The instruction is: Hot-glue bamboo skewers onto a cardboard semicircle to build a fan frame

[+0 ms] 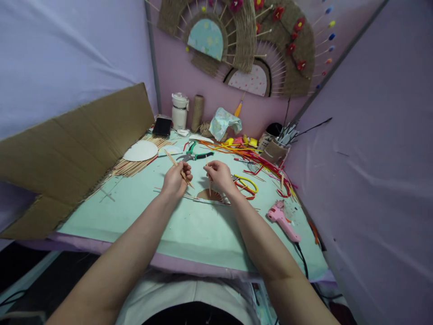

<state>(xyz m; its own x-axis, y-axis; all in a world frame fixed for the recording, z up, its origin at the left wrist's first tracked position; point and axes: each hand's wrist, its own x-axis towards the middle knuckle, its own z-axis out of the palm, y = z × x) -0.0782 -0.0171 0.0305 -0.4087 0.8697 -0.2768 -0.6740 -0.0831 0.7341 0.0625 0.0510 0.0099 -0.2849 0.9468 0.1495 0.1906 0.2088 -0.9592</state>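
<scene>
My left hand is closed round a few thin wooden sticks, which slant across the fingers. In a pinch, my right hand holds one wooden stick upright, its lower end at a small brown half-round piece of cardboard. Short sticks fan out along the right side of that half-round, partly hidden by my right wrist. A pale strip runs along its straight edge on the table. Yellow-handled scissors lie just right of my right hand.
Green-handled pruning shears lie beyond my hands. A pink glue gun with a cord rests at right. Red and orange strips cross the back. A stick bundle lies left by a cardboard sheet. A white bottle stands behind.
</scene>
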